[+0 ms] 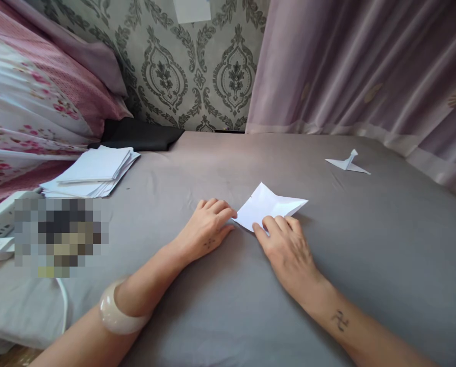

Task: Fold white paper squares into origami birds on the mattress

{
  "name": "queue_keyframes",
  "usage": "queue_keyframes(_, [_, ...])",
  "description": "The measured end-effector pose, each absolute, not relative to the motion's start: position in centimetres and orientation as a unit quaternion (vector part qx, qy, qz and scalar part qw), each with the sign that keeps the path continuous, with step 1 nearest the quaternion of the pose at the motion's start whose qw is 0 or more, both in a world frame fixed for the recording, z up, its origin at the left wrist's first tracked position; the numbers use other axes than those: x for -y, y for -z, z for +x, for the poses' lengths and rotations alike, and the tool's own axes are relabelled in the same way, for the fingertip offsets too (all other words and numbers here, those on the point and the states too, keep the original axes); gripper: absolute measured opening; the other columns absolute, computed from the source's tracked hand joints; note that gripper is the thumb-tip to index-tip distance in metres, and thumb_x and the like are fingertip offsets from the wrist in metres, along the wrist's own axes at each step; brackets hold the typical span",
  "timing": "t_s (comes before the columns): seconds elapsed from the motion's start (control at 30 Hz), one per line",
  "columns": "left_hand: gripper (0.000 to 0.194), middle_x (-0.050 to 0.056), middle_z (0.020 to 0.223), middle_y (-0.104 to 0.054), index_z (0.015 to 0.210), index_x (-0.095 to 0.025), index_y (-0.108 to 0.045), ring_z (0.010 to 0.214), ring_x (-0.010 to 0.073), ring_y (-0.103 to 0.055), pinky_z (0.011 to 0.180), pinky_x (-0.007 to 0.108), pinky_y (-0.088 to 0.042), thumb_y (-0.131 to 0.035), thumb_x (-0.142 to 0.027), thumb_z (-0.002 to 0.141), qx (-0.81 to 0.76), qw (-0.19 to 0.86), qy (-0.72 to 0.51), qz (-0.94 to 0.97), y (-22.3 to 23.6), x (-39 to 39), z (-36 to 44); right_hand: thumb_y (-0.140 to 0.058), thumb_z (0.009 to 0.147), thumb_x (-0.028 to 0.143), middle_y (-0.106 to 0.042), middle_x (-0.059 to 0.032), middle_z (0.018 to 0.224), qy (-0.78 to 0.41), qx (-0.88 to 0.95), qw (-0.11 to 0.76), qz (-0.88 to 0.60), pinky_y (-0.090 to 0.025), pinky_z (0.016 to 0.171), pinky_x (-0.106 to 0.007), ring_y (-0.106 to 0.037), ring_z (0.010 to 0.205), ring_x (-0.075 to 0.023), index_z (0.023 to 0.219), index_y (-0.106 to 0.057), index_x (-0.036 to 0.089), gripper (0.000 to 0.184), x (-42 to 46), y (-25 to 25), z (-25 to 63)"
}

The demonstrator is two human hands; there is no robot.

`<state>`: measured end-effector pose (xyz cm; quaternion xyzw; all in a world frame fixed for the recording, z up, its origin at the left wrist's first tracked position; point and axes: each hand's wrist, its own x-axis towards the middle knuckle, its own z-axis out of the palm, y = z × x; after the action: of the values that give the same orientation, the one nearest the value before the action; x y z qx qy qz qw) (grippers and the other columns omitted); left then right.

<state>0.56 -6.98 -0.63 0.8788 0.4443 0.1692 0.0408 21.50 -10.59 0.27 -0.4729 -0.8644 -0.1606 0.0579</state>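
Grey cloth (pixel 384 244) bears a finished-looking paper figure (pixel 350 163), two o'clock from a seemingly half-folded sheet (pixel 260 204); left hand (pixel 211 224) pinches its nine-o'clock corner, right hand (pixel 289 250), grip unclear, touches its six-o'clock edge.

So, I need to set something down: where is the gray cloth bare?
The gray cloth is bare right of the right hand, below the small folded paper, and between the paper stack and the white paper. Crowded: the left edge, with power strip and cord, and from the left hand to the right.
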Motion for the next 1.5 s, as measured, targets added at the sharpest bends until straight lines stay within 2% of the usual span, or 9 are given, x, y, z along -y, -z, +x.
queue_keyframes(0.13, [0.023, 0.007, 0.092, -0.065, 0.097, -0.019, -0.067, 0.086, 0.0207, -0.056, 0.077, 0.035, -0.035, -0.045, -0.026, 0.095, -0.446, 0.033, -0.124, 0.886, 0.4, 7.1, 0.5, -0.049, 0.087, 0.005, -0.060, -0.0077, 0.092, 0.134, 0.880, 0.015, -0.455, -0.031, 0.076, -0.035, -0.049, 0.082, -0.0217, 0.106, -0.064, 0.018, 0.027, 10.1, -0.7, 21.4])
queue_keyframes(0.27, [0.027, 0.007, 0.089, -0.065, 0.102, -0.020, -0.068, 0.082, 0.0200, -0.057, 0.072, 0.033, -0.037, -0.043, -0.023, 0.094, -0.475, 0.048, -0.135, 0.868, 0.5, 7.0, 0.5, -0.047, 0.084, -0.001, -0.059, -0.0052, 0.091, 0.077, 0.890, 0.019, -0.449, -0.032, 0.076, -0.033, -0.050, 0.083, -0.0198, 0.103, -0.064, 0.019, 0.032, 9.3, -1.2, 21.9])
queue_keyframes(0.4, [0.031, 0.007, 0.088, -0.065, 0.110, -0.022, -0.068, 0.084, 0.0202, -0.060, 0.074, 0.032, -0.042, -0.041, -0.022, 0.094, -0.479, 0.091, -0.133, 0.863, 0.8, 7.2, 0.8, -0.048, 0.093, 0.017, -0.060, -0.0036, 0.086, 0.053, 0.892, 0.055, -0.445, -0.032, 0.076, -0.032, -0.052, 0.081, -0.0176, 0.093, -0.065, 0.020, 0.017, 8.8, -1.1, 22.2])
queue_keyframes(0.5, [0.033, 0.007, 0.086, -0.063, 0.109, -0.023, -0.070, 0.082, 0.0193, -0.061, 0.071, 0.030, -0.044, -0.041, -0.023, 0.094, -0.493, 0.131, -0.133, 0.850, 0.8, 7.4, 0.9, -0.049, 0.095, 0.023, -0.062, -0.0032, 0.084, 0.047, 0.888, 0.061, -0.454, -0.032, 0.074, -0.031, -0.054, 0.078, -0.0161, 0.084, -0.066, 0.019, 0.021, 8.7, -1.3, 22.0])
queue_keyframes(0.63, [0.028, 0.005, 0.085, -0.062, 0.107, -0.025, -0.070, 0.073, 0.0165, -0.060, 0.063, 0.026, -0.043, -0.046, -0.025, 0.092, -0.525, 0.184, -0.154, 0.816, 0.6, 7.3, 1.0, -0.047, 0.095, 0.022, -0.065, -0.0011, 0.079, -0.017, 0.861, -0.006, -0.509, -0.031, 0.069, -0.029, -0.058, 0.075, -0.0158, 0.075, -0.066, 0.020, 0.028, 8.0, -3.2, 21.1])
queue_keyframes(0.77, [0.020, 0.003, 0.083, -0.062, 0.098, -0.025, -0.071, 0.067, 0.0147, -0.058, 0.059, 0.025, -0.041, -0.055, -0.030, 0.087, -0.552, 0.216, -0.184, 0.784, 0.9, 6.8, 1.3, -0.047, 0.093, 0.022, -0.069, -0.0036, 0.076, -0.059, 0.835, -0.107, -0.536, -0.024, 0.056, -0.029, -0.060, 0.070, -0.0164, 0.071, -0.066, 0.020, 0.029, 6.2, -5.4, 19.7])
queue_keyframes(0.93, [0.018, 0.003, 0.080, -0.063, 0.086, -0.022, -0.072, 0.065, 0.0143, -0.057, 0.061, 0.026, -0.039, -0.056, -0.031, 0.088, -0.556, 0.214, -0.210, 0.776, 1.4, 6.4, 1.8, -0.053, 0.089, 0.025, -0.067, -0.0031, 0.069, -0.088, 0.844, -0.127, -0.513, -0.024, 0.054, -0.027, -0.059, 0.067, -0.0157, 0.070, -0.066, 0.019, 0.024, 4.2, -6.0, 18.7])
queue_keyframes(1.2, [0.021, 0.004, 0.080, -0.063, 0.087, -0.020, -0.072, 0.068, 0.0150, -0.058, 0.061, 0.025, -0.042, -0.051, -0.019, 0.084, -0.554, 0.257, -0.224, 0.759, 1.0, 6.4, 1.6, -0.054, 0.082, 0.029, -0.058, 0.0007, 0.057, -0.171, 0.827, -0.177, -0.506, -0.028, 0.055, -0.026, -0.049, 0.054, -0.0117, 0.064, -0.063, 0.021, 0.021, 1.8, -6.2, 18.4])
queue_keyframes(1.5, [0.027, 0.002, 0.078, -0.063, 0.090, -0.020, -0.071, 0.066, 0.0136, -0.055, 0.061, 0.024, -0.041, -0.050, -0.011, 0.075, -0.561, 0.280, -0.236, 0.743, 0.6, 6.4, 1.4, -0.054, 0.077, 0.035, -0.065, -0.0011, 0.068, -0.240, 0.815, -0.218, -0.480, -0.032, 0.052, -0.025, -0.055, 0.060, -0.0138, 0.074, -0.069, 0.021, 0.020, -0.7, -5.1, 19.0])
